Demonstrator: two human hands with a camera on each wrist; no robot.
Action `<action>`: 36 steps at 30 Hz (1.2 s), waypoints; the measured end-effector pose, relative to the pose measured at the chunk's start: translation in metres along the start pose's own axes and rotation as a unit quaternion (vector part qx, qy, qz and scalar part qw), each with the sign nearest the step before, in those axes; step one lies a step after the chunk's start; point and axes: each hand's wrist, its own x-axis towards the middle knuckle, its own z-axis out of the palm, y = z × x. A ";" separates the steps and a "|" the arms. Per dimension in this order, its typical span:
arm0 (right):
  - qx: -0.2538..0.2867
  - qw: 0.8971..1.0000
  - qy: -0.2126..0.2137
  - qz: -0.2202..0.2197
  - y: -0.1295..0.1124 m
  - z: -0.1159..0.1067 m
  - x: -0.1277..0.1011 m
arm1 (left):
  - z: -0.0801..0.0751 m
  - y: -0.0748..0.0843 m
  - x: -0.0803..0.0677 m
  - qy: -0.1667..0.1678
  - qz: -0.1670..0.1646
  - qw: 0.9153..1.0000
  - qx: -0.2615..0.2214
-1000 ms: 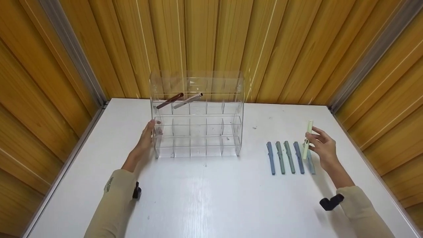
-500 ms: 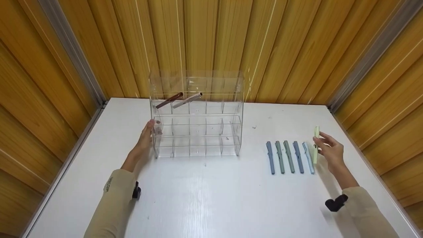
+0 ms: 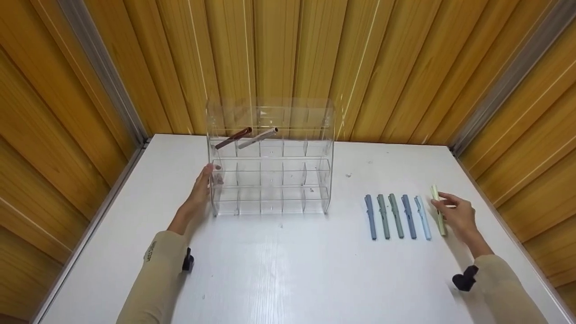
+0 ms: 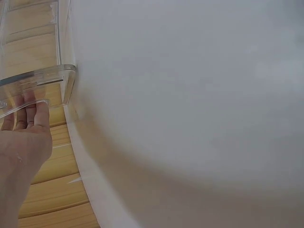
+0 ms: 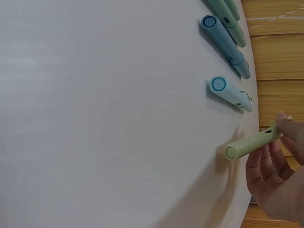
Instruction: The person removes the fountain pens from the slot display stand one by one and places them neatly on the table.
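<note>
White table [image 3: 288, 270] under you, your right hand [image 3: 459, 218] pinches the pale green pen [image 3: 438, 209] at the row's right end: lay it parallel, while your flat left hand [image 3: 200, 191] steadies the clear rack [image 3: 270, 157].

We see a slim pale green plastic pen [image 3: 438, 210] lying nearly flat on the white table, just right of the row of blue and green pens; our clear acrylic tiered organizer [image 3: 270, 157] stands upright at the back.

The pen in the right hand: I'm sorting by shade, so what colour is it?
Pale yellow-green pen, clearest in the right wrist view, pinched by the right hand.
</note>
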 end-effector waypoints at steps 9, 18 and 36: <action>-0.048 0.999 -0.014 -0.007 0.008 0.002 -0.002 | 0.000 -0.003 0.005 0.008 -0.002 1.000 0.019; -0.076 0.997 -0.005 -0.003 0.009 0.006 -0.002 | 0.002 -0.003 0.004 0.010 0.018 1.000 0.000; -0.127 0.992 -0.012 -0.002 0.007 0.007 0.001 | 0.002 -0.004 0.003 0.014 -0.009 1.000 0.007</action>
